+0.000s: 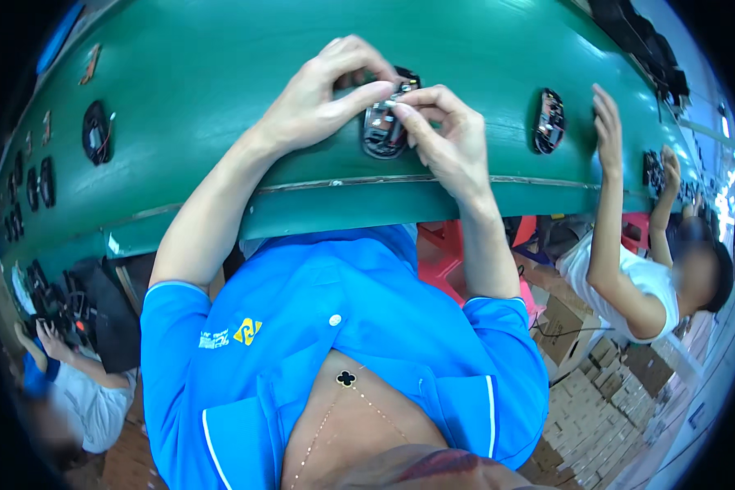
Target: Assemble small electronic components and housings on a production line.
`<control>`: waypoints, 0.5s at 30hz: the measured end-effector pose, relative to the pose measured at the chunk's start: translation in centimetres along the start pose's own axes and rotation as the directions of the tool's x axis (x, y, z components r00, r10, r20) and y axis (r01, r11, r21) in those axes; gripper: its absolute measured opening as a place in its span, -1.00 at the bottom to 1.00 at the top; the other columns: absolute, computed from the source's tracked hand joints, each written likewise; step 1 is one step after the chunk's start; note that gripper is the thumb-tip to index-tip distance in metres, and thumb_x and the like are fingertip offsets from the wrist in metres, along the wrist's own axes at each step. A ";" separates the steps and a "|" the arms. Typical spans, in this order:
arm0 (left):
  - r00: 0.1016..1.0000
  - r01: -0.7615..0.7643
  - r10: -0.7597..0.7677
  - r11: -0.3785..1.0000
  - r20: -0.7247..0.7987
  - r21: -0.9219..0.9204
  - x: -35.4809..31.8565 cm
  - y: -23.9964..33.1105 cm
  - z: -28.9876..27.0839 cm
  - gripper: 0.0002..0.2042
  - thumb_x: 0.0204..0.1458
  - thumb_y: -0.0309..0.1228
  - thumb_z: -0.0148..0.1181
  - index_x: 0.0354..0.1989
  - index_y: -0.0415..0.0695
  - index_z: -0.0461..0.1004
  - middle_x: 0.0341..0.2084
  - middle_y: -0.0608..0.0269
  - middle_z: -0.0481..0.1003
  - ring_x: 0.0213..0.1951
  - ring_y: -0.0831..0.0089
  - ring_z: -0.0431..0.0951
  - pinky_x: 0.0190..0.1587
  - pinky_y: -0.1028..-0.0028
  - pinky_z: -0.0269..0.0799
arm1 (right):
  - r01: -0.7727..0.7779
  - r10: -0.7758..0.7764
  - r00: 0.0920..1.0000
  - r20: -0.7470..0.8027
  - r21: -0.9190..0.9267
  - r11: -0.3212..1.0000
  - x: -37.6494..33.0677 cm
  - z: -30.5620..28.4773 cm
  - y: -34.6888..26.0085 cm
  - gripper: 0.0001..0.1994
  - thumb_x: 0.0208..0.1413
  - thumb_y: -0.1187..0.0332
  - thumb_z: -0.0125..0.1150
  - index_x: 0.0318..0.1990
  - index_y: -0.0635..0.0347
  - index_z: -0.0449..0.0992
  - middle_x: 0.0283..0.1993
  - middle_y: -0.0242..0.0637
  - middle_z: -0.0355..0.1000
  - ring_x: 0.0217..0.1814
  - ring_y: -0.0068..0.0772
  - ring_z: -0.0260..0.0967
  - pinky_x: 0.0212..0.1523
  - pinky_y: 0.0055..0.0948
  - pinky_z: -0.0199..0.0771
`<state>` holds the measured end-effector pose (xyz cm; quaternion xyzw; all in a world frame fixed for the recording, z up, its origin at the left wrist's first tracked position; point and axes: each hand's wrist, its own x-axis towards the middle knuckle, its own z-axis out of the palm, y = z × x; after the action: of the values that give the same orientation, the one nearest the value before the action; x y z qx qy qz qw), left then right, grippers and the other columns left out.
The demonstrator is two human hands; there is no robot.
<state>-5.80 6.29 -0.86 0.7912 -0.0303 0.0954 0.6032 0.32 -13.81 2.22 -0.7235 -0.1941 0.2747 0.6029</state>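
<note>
Both hands work on a small black oval plastic device shell (384, 126) lying on the green conveyor belt (220, 98); left hand (318, 98) and right hand (441, 135) pinch its top edge with curled fingertips.

Bright even light, fisheye-bent edges, dark corners

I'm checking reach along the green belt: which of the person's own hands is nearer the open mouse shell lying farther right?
Right. The right hand works at the near shell's right side, closer to that shell; the left hand sits beyond, farther left.
</note>
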 end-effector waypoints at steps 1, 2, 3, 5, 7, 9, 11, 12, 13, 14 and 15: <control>0.996 -0.080 0.082 0.993 -0.022 0.085 0.5 -0.4 0.5 -0.86 0.19 -0.42 0.26 -0.12 -0.14 0.59 -0.21 0.30 0.46 -0.25 0.48 0.40 -0.17 0.53 0.34 | 0.010 -0.011 1.000 -0.013 -0.066 0.998 -0.1 -0.1 -0.2 -0.93 0.19 0.50 0.32 -0.20 0.29 0.61 -0.38 -0.38 0.51 -0.48 -0.68 0.33 -0.53 -0.73 0.30; 0.986 -0.155 0.164 0.973 -0.035 0.173 0.8 -0.7 0.7 -0.81 0.20 -0.40 0.25 -0.05 -0.13 0.58 -0.13 0.27 0.45 -0.14 0.43 0.42 -0.05 0.49 0.37 | 0.022 -0.025 0.999 -0.026 -0.133 0.991 0.0 -0.2 -0.4 -0.94 0.20 0.49 0.31 -0.21 0.27 0.61 -0.42 -0.41 0.49 -0.50 -0.69 0.31 -0.57 -0.73 0.24; 0.987 -0.142 0.154 0.973 -0.050 0.180 1.1 -0.9 1.0 -0.81 0.20 -0.40 0.25 -0.05 -0.13 0.58 -0.13 0.27 0.45 -0.14 0.43 0.42 -0.05 0.49 0.37 | 0.023 -0.024 1.000 -0.007 -0.130 0.991 0.1 -0.5 -0.6 -0.94 0.20 0.49 0.31 -0.21 0.27 0.61 -0.42 -0.41 0.49 -0.50 -0.69 0.31 -0.57 -0.73 0.24; 0.991 -0.119 0.130 0.946 -0.017 0.303 1.7 -1.5 1.5 -0.78 0.19 -0.40 0.24 0.00 -0.09 0.56 -0.10 0.25 0.44 -0.07 0.37 0.42 0.04 0.41 0.36 | 0.181 -0.179 0.983 0.042 -0.397 0.900 0.2 -1.4 -0.9 -0.95 0.17 0.50 0.30 -0.24 0.27 0.60 -0.40 -0.40 0.46 -0.48 -0.64 0.31 -0.52 -0.66 0.28; 0.994 -0.105 0.106 0.904 0.020 0.414 1.9 -1.7 1.8 -0.74 0.18 -0.40 0.24 0.04 -0.06 0.55 -0.07 0.24 0.43 0.00 0.32 0.41 0.13 0.33 0.35 | 0.324 -0.319 0.940 0.124 -0.624 0.711 0.4 -2.0 -1.3 -0.96 0.14 0.51 0.30 -0.27 0.28 0.59 -0.39 -0.39 0.44 -0.45 -0.60 0.32 -0.47 -0.59 0.32; 0.995 -0.097 0.094 0.913 0.027 0.396 1.9 -1.7 1.8 -0.74 0.17 -0.40 0.24 0.04 -0.05 0.55 -0.07 0.23 0.43 0.00 0.30 0.40 0.15 0.30 0.33 | 0.332 -0.301 0.939 0.165 -0.663 0.671 0.5 -2.0 -2.0 -0.95 0.11 0.52 0.30 -0.28 0.28 0.58 -0.39 -0.39 0.43 -0.44 -0.57 0.32 -0.45 -0.55 0.33; 0.996 -0.088 0.074 0.929 0.051 0.361 2.0 -1.5 1.6 -0.73 0.15 -0.41 0.24 0.04 -0.03 0.55 -0.08 0.22 0.43 0.01 0.28 0.40 0.18 0.25 0.31 | 0.346 -0.261 0.937 0.234 -0.735 0.583 0.7 -2.0 -2.8 -0.95 0.07 0.52 0.30 -0.31 0.28 0.57 -0.39 -0.37 0.41 -0.43 -0.52 0.32 -0.41 -0.49 0.34; 0.996 -0.083 0.065 0.936 0.063 0.343 2.0 -1.4 1.5 -0.72 0.14 -0.41 0.24 0.05 -0.03 0.55 -0.09 0.22 0.43 0.01 0.27 0.40 0.19 0.23 0.30 | 0.355 -0.238 0.934 0.267 -0.766 0.536 0.7 -1.9 -3.0 -0.94 0.05 0.53 0.30 -0.32 0.28 0.56 -0.39 -0.36 0.40 -0.42 -0.50 0.32 -0.39 -0.45 0.35; 0.996 -0.083 0.066 0.937 0.060 0.341 2.1 -1.3 1.5 -0.72 0.14 -0.41 0.24 0.05 -0.03 0.55 -0.09 0.22 0.43 0.01 0.27 0.40 0.19 0.23 0.30 | 0.357 -0.237 0.933 0.270 -0.767 0.533 0.9 -1.9 -3.2 -0.94 0.05 0.53 0.30 -0.32 0.28 0.56 -0.39 -0.36 0.40 -0.42 -0.50 0.32 -0.39 -0.45 0.35; 0.997 -0.063 0.043 0.936 0.067 0.345 2.2 -1.1 1.6 -0.72 0.14 -0.41 0.24 0.04 -0.02 0.55 -0.09 0.22 0.43 0.00 0.27 0.40 0.19 0.23 0.30 | 0.372 -0.229 0.928 0.295 -0.768 0.521 1.1 -1.9 -3.2 -0.94 0.04 0.52 0.30 -0.33 0.28 0.55 -0.39 -0.35 0.40 -0.43 -0.48 0.32 -0.40 -0.44 0.35; 0.997 -0.044 0.019 0.936 0.074 0.350 2.2 -1.0 1.6 -0.72 0.14 -0.41 0.24 0.04 -0.02 0.55 -0.09 0.23 0.43 -0.01 0.27 0.39 0.19 0.23 0.29 | 0.388 -0.221 0.922 0.319 -0.769 0.508 1.3 -1.8 -3.3 -0.94 0.04 0.52 0.30 -0.34 0.28 0.54 -0.40 -0.34 0.40 -0.44 -0.46 0.32 -0.40 -0.43 0.35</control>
<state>-3.27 5.16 -1.77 0.8885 -0.0465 0.0816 0.4493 2.67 -13.76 5.44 -0.8453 -0.4768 0.1063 0.2164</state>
